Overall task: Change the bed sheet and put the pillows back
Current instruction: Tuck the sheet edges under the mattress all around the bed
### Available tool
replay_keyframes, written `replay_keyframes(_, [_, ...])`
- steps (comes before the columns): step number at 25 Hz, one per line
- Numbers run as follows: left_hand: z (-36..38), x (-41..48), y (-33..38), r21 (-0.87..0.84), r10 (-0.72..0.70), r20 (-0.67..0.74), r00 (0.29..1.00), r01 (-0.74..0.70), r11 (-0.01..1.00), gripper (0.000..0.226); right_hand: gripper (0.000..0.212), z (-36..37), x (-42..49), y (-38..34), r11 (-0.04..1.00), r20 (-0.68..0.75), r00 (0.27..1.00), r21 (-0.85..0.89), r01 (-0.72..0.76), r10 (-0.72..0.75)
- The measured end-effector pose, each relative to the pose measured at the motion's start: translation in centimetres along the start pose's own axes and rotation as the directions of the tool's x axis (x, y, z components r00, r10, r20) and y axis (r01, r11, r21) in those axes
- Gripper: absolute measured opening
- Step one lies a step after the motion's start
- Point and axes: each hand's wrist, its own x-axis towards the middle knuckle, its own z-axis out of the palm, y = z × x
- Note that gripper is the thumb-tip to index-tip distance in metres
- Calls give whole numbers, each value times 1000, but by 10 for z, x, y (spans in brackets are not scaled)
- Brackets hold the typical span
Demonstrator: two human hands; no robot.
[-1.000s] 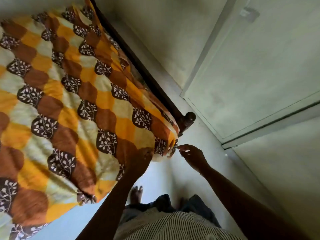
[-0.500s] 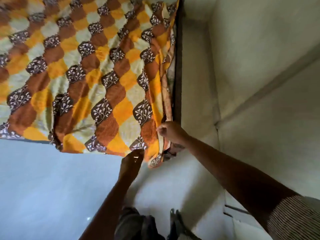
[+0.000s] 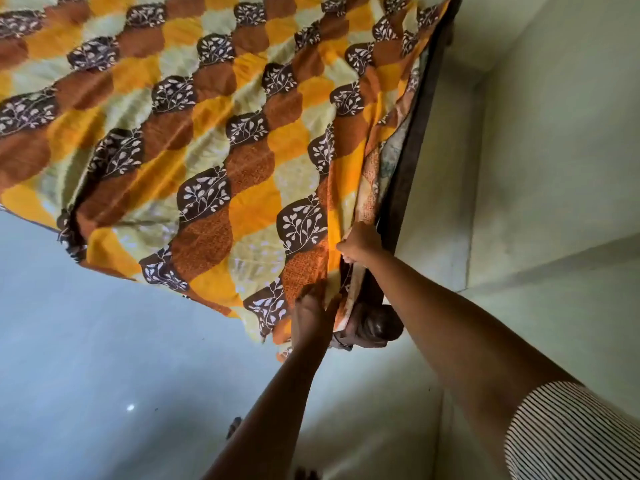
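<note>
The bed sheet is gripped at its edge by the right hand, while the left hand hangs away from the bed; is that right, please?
Not quite: the head view shows the left hand on the bed sheet at the corner; the right hand does grip its edge.

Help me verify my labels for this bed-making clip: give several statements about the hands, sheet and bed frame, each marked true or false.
1. The right hand grips the bed sheet at its edge beside the dark bed frame. True.
2. The left hand hangs clear of the sheet. False: it touches the sheet's corner near the bedpost knob.
3. Pillows lie on the sheet. False: none shows.
4. The right arm wears a striped sleeve. True.
</note>
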Motion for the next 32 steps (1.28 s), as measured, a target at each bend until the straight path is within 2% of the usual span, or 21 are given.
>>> replay_keyframes(3, [16, 17, 12, 114, 40, 74, 996, -49, 992, 39, 18, -28, 16, 9, 991, -66, 997, 127, -36, 45])
replay_keyframes(5, [25, 28, 26, 169, 78, 22, 997, -81, 982, 29, 13, -55, 24, 15, 957, -81, 990, 277, -89, 116])
replay_keyframes(7, [32, 38, 41, 85, 117, -28, 993, -114, 990, 22, 25, -77, 27, 20, 887, -79, 979, 441, -135, 188])
replay_keyframes(9, [36, 40, 56, 29, 127, 27, 992, -128, 991, 18, 29, -87, 30, 24, 864, -136, 970, 492, -109, 200])
replay_keyframes(10, [39, 39, 59, 50, 130, 54, 990, -133, 990, 20, 23, -84, 31, 27, 871, -155, 970, 483, -90, 186])
replay_keyframes(11, [42, 39, 59, 92, 119, 91, 989, -127, 988, 23, 9, -80, 31, 28, 877, -154, 975, 475, -71, 162])
replay_keyframes(12, [43, 39, 56, 132, 107, 138, 985, -126, 983, 26, 11, -74, 27, 28, 884, -108, 985, 463, -69, 134])
replay_keyframes(14, [41, 39, 48, 117, 117, 221, 968, -146, 982, 29, 40, -61, 20, 28, 927, -33, 998, 374, -35, 51])
replay_keyframes(16, [31, 34, 43, 3, 119, 217, 969, -123, 992, 29, 45, -52, 3, 24, 979, -96, 992, 178, 103, -87])
replay_keyframes(17, [23, 27, 43, -50, 113, 186, 976, -105, 993, 29, 43, -49, -11, 20, 976, -140, 979, 137, 167, -148])
replay_keyframes(21, [-6, -19, 24, -148, 28, 50, 998, -21, 989, 27, 18, -28, -76, 19, 872, -171, 933, 335, 356, -315])
replay_keyframes(24, [-26, -65, -7, -246, -129, 16, 991, 129, 961, 30, 16, 0, -128, 21, 779, -95, 923, 508, 368, -374])
replay_keyframes(26, [-38, -91, -26, -331, -251, 16, 968, 242, 912, 31, 17, 28, -162, 29, 748, -35, 943, 600, 284, -330])
replay_keyframes(28, [-42, -108, -42, -481, -365, 47, 930, 341, 808, 26, 22, 64, -189, 50, 801, 51, 977, 582, 139, -207])
replay_keyframes(29, [-42, -113, -48, -537, -406, 68, 911, 376, 755, 23, 26, 81, -200, 63, 852, 57, 990, 517, 80, -127])
replay_keyframes(31, [-39, -113, -58, -598, -451, 105, 886, 419, 683, 28, 33, 112, -205, 87, 922, -29, 999, 386, -25, 39])
replay_keyframes(32, [-35, -111, -67, -617, -471, 127, 873, 441, 651, 31, 36, 125, -203, 95, 922, -95, 989, 380, -70, 114])
